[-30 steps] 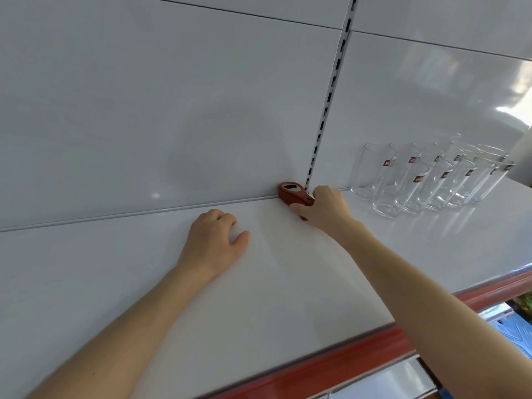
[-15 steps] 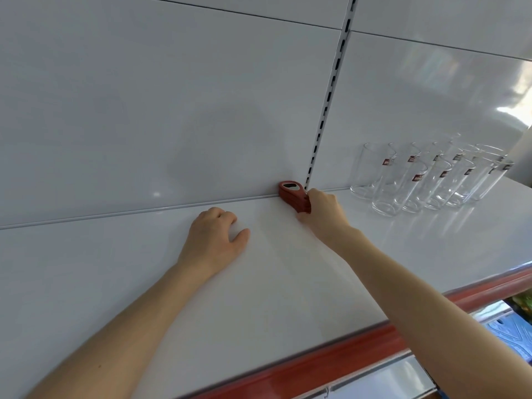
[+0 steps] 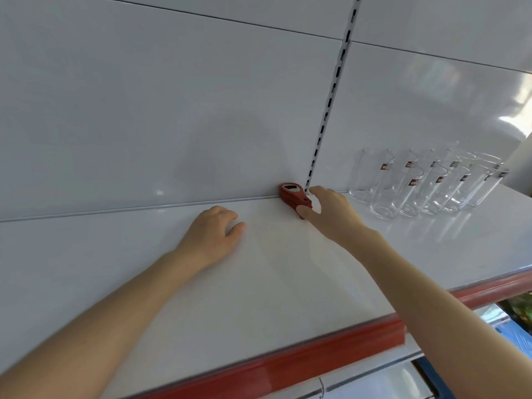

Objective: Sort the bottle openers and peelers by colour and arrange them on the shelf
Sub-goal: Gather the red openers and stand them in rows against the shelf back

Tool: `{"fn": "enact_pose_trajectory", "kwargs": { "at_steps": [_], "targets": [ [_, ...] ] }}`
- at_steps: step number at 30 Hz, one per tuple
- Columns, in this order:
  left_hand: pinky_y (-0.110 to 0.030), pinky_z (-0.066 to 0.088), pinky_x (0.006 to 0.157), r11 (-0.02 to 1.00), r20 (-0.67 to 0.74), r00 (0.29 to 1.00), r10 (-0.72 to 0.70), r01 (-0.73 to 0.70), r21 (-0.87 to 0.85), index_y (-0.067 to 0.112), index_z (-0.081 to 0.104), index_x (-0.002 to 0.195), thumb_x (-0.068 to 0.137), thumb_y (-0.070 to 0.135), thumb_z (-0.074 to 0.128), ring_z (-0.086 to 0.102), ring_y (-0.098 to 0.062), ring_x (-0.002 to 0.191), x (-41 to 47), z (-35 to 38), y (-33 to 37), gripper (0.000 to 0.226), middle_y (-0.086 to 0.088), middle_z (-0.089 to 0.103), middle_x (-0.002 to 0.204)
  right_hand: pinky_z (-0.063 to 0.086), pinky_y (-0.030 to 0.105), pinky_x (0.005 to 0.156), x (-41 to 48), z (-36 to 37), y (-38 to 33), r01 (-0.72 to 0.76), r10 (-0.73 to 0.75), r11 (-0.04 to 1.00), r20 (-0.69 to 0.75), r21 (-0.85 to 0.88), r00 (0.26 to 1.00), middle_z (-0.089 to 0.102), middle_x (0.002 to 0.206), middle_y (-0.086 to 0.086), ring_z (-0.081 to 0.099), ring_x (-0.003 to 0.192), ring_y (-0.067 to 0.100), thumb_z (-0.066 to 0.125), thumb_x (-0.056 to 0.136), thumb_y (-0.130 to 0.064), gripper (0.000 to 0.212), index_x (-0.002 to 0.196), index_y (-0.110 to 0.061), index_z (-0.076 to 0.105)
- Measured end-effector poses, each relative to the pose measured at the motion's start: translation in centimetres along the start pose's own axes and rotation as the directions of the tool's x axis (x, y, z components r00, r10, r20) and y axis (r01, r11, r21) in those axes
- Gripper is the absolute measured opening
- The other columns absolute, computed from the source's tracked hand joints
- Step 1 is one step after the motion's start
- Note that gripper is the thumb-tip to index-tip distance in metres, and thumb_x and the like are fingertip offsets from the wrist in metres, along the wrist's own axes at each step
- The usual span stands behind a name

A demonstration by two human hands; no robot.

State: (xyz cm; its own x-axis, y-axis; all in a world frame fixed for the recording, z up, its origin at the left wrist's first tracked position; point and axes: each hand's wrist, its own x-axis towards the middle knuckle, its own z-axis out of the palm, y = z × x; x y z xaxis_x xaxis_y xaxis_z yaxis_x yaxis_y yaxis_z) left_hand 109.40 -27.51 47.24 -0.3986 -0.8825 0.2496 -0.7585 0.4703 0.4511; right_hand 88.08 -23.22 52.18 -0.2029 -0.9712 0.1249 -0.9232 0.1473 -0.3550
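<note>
A small stack of red bottle openers (image 3: 292, 194) lies on the white shelf (image 3: 259, 283), pushed against the back wall beside the slotted upright. My right hand (image 3: 328, 214) is at the stack's near end, and the handles lie between its thumb and its outstretched fingers. My left hand (image 3: 213, 234) rests on the shelf to the left of the stack, about a hand's width away, with its fingers loosely curled and nothing in it. No peelers are in view.
Several clear drinking glasses (image 3: 426, 182) with small labels stand in a group at the back right of the shelf. A red strip (image 3: 302, 361) runs along the shelf's front edge. The slotted upright (image 3: 331, 96) divides the white back panels.
My right hand has slid a little to the right and spread its fingers, uncovering more of the red stack. My left hand has not moved.
</note>
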Motion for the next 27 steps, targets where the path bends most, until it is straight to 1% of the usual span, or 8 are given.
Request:
{"fn": "enact_pose_trajectory", "kwargs": {
  "at_steps": [2, 5, 7, 9, 14, 20, 23, 27],
  "targets": [
    [-0.022, 0.028, 0.096, 0.997, 0.06, 0.997, 0.054, -0.057, 0.046, 0.008, 0.054, 0.124, 0.093, 0.043, 0.043, 0.046, -0.022, 0.121, -0.6, -1.4, -0.4, 0.049, -0.008, 0.053, 0.129, 0.04, 0.035, 0.088, -0.8, -0.5, -1.2, 0.06, -0.06, 0.998, -0.009, 0.026, 0.998, 0.054, 0.122, 0.008, 0.047, 0.114, 0.029, 0.052, 0.091, -0.033, 0.041, 0.125, -0.011, 0.049],
    [-0.021, 0.031, 0.095, 0.988, 0.058, 0.993, 0.101, -0.107, 0.109, 0.014, 0.055, 0.124, 0.082, 0.062, 0.03, 0.048, -0.019, 0.119, -3.3, -4.4, -1.6, 0.069, -0.003, 0.054, 0.127, 0.04, 0.029, 0.074, -1.5, -0.5, -4.2, 0.174, -0.174, 0.983, -0.004, 0.056, 0.985, 0.055, 0.092, -0.006, 0.049, 0.096, 0.027, 0.054, 0.089, -0.037, 0.022, 0.096, -0.016, 0.052],
    [-0.021, 0.032, 0.097, 0.983, 0.019, 0.995, 0.102, -0.103, 0.152, 0.015, 0.056, 0.124, 0.066, 0.069, 0.011, 0.049, -0.017, 0.119, -6.0, -6.9, -2.7, 0.091, 0.0, 0.056, 0.127, 0.037, 0.024, 0.085, -1.9, 0.0, -7.1, 0.255, -0.258, 0.964, 0.04, 0.074, 0.965, 0.056, 0.114, -0.009, 0.047, 0.113, 0.022, 0.052, 0.091, -0.04, 0.031, 0.116, -0.021, 0.052],
    [-0.022, 0.032, 0.099, 0.983, -0.028, 0.998, 0.051, -0.045, 0.178, 0.015, 0.057, 0.124, 0.064, 0.068, 0.008, 0.05, -0.018, 0.119, -9.3, -9.1, -4.3, 0.094, 0.0, 0.057, 0.126, 0.028, 0.022, 0.099, -2.1, 0.9, -10.5, 0.347, -0.352, 0.934, 0.06, 0.087, 0.934, 0.045, 0.139, -0.004, 0.039, 0.129, 0.015, 0.051, 0.092, -0.041, 0.05, 0.136, -0.019, 0.042],
    [-0.026, 0.036, 0.095, 0.954, -0.158, 0.975, -0.158, 0.192, 0.231, 0.013, 0.06, 0.121, 0.069, 0.066, 0.014, 0.056, -0.021, 0.11, -18.8, -15.0, -9.5, 0.087, -0.002, 0.06, 0.119, 0.028, 0.024, 0.103, -3.5, 5.1, -20.5, 0.538, -0.558, 0.827, 0.122, 0.165, 0.821, 0.045, 0.14, -0.002, 0.038, 0.131, 0.015, 0.052, 0.09, -0.043, 0.053, 0.136, -0.018, 0.044],
    [-0.032, 0.046, 0.088, 0.84, -0.334, 0.874, -0.354, 0.454, 0.297, 0.008, 0.065, 0.114, 0.082, 0.057, 0.033, 0.061, -0.026, 0.102, -30.2, -21.9, -17.4, 0.066, -0.006, 0.065, 0.111, 0.027, 0.018, 0.099, -8.1, 10.4, -34.4, 0.704, -0.744, 0.669, 0.216, 0.239, 0.633, 0.046, 0.139, -0.006, 0.039, 0.129, 0.011, 0.051, 0.091, -0.041, 0.048, 0.133, -0.019, 0.047],
    [-0.027, 0.042, 0.09, 0.829, -0.371, 0.846, -0.382, 0.492, 0.267, 0.012, 0.057, 0.124, 0.092, 0.046, 0.047, 0.055, -0.019, 0.11, -34.2, -24.6, -20.5, 0.048, -0.002, 0.059, 0.118, 0.03, 0.02, 0.098, -10.7, 13.0, -40.6, 0.712, -0.763, 0.646, 0.256, 0.274, 0.593, 0.049, 0.136, -0.003, 0.044, 0.125, 0.013, 0.05, 0.092, -0.041, 0.045, 0.131, -0.018, 0.049],
    [-0.02, 0.037, 0.074, 0.839, -0.385, 0.844, -0.374, 0.485, 0.246, 0.017, 0.057, 0.121, 0.092, 0.037, 0.048, 0.052, -0.011, 0.096, -37.0, -27.1, -24.2, 0.037, 0.006, 0.055, 0.099, 0.044, 0.032, 0.089, -12.9, 16.0, -47.2, 0.688, -0.707, 0.696, 0.356, 0.203, 0.611, 0.059, 0.117, 0.002, 0.054, 0.11, 0.021, 0.054, 0.086, -0.051, 0.049, 0.121, -0.018, 0.054]
  ]
}}
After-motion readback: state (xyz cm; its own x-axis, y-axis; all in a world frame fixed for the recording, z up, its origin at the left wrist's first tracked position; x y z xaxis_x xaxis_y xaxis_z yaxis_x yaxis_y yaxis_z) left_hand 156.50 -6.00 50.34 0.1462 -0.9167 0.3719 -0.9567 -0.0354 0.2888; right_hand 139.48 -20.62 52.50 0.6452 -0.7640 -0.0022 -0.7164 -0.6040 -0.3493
